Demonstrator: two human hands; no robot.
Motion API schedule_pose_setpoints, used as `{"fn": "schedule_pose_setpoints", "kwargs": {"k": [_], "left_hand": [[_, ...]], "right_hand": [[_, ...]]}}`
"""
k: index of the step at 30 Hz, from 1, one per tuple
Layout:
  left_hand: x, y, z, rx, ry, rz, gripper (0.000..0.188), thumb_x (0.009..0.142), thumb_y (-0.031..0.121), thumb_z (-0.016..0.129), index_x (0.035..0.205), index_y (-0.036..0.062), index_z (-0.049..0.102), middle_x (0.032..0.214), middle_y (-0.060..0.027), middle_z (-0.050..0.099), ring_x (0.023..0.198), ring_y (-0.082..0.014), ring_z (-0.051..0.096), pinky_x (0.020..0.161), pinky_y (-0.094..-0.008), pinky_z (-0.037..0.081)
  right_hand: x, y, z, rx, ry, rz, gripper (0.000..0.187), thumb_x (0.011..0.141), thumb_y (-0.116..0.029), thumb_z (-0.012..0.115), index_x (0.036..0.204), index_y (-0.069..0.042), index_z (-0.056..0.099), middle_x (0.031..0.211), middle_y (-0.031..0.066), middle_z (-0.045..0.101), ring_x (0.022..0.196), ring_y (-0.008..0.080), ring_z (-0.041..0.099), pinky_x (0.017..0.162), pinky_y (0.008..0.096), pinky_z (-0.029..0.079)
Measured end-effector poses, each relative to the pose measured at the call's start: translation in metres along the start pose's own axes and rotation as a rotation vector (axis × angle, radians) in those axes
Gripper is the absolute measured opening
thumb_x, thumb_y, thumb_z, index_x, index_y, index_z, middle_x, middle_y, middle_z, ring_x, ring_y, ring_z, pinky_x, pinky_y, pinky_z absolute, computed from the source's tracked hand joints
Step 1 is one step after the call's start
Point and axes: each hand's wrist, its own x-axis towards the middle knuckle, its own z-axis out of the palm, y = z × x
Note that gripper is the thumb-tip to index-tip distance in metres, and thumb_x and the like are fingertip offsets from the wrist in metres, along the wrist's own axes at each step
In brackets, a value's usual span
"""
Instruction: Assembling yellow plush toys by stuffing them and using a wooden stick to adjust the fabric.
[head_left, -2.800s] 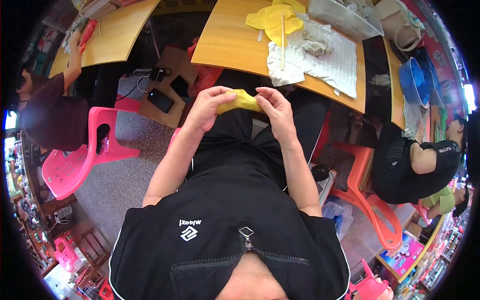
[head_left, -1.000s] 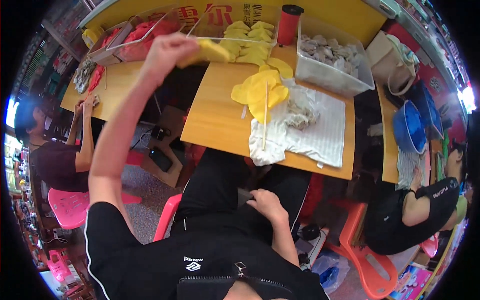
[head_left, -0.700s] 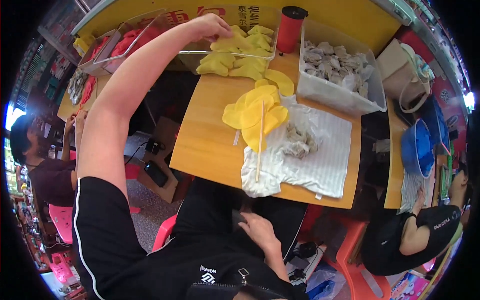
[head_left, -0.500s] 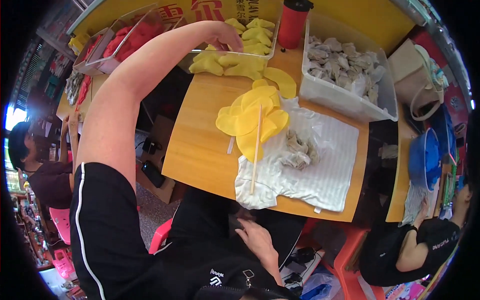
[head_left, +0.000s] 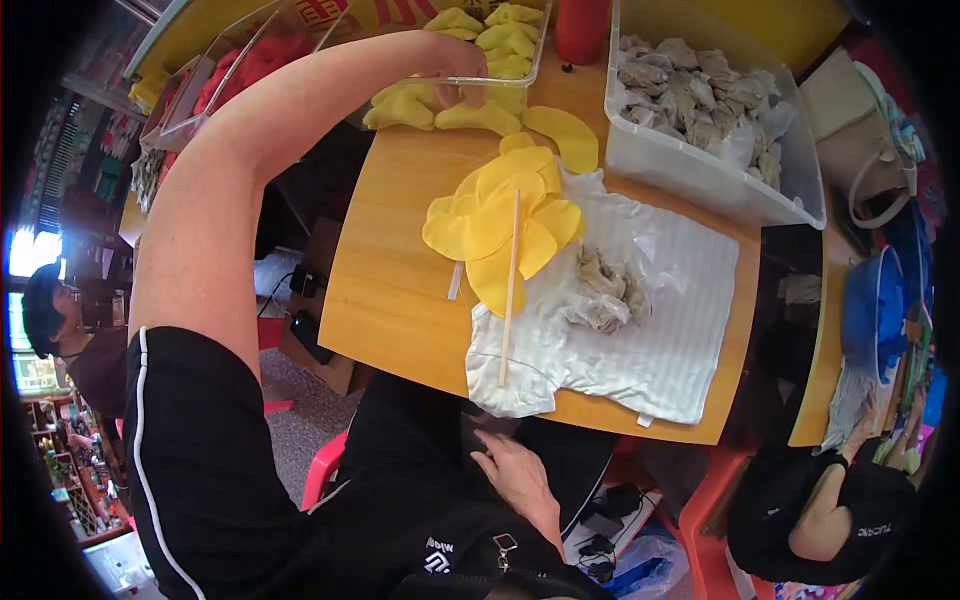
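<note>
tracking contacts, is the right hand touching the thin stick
Apart: the head view shows white cloth and dark trousers between the right hand and thin stick.

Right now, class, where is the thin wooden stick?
In the head view, just right of centre, the thin wooden stick lies lengthwise on the table, far end over the flat yellow pieces, near end on the white striped cloth.

yellow wall (head_left: 785,30) | wooden table (head_left: 380,250) | speckled grey floor (head_left: 315,425) | red chair (head_left: 700,525) right | white glare (head_left: 36,250) far left, perhaps daylight
</note>
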Motion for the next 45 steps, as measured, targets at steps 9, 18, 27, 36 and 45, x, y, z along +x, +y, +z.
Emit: {"fn": "schedule_pose_setpoints", "kwargs": {"k": [9, 18, 27, 36, 45], "left_hand": [[-0.144, 0.063, 0.042, -0.136, 1.454, 0.581, 0.025, 0.085, 0.025, 0.064, 0.093, 0.0016, 0.065, 0.078, -0.0114, 0.066, 0.068, -0.0156, 0.061, 0.065, -0.0323, 0.049], [-0.137, 0.011, 0.249, -0.109, 1.051, 0.534, 0.037, 0.075, 0.031, 0.072, 0.096, 0.0019, 0.065, 0.092, -0.0136, 0.062, 0.091, -0.0292, 0.060, 0.083, -0.0371, 0.047], [-0.139, -0.004, 0.250, -0.472, 0.892, 0.386, 0.049, 0.073, 0.025, 0.073, 0.113, 0.0019, 0.059, 0.097, -0.0192, 0.066, 0.090, -0.0328, 0.063, 0.081, -0.0402, 0.050], [-0.196, -0.014, 0.270, -0.376, 1.128, 0.353, 0.035, 0.077, 0.010, 0.064, 0.111, 0.0052, 0.057, 0.092, -0.0190, 0.066, 0.081, -0.0315, 0.066, 0.075, -0.0385, 0.053], [-0.285, 0.033, 0.414, -1.707, -0.012, 0.543, 0.025, 0.081, -0.001, 0.058, 0.105, 0.0032, 0.055, 0.094, -0.0074, 0.063, 0.080, -0.0166, 0.065, 0.071, -0.0334, 0.057]], "right_hand": [[-0.006, -0.001, 0.010, -0.116, 0.060, -0.054, 0.033, 0.084, -0.020, 0.064, 0.113, -0.005, 0.059, 0.103, 0.0145, 0.063, 0.091, 0.0324, 0.062, 0.077, 0.0388, 0.050], [-0.010, -0.006, 0.020, -0.231, 0.059, -0.111, 0.023, 0.082, -0.015, 0.062, 0.101, -0.002, 0.061, 0.087, 0.0170, 0.063, 0.084, 0.0343, 0.062, 0.072, 0.0423, 0.050], [-0.012, -0.003, 0.035, -0.377, 0.073, -0.113, 0.017, 0.080, -0.016, 0.064, 0.090, -0.002, 0.062, 0.084, 0.0173, 0.062, 0.084, 0.0344, 0.062, 0.073, 0.0419, 0.050], [-0.006, -0.002, 0.042, -0.245, 0.337, -0.189, 0.018, 0.083, -0.013, 0.062, 0.097, -0.001, 0.064, 0.089, 0.0190, 0.065, 0.080, 0.0327, 0.064, 0.068, 0.0418, 0.051], [-0.013, -0.054, -0.001, 1.277, 0.421, -0.089, 0.036, 0.097, -0.035, 0.049, 0.115, -0.007, 0.062, 0.100, -0.0043, 0.059, 0.080, 0.0038, 0.048, 0.071, 0.0176, 0.037]]}}
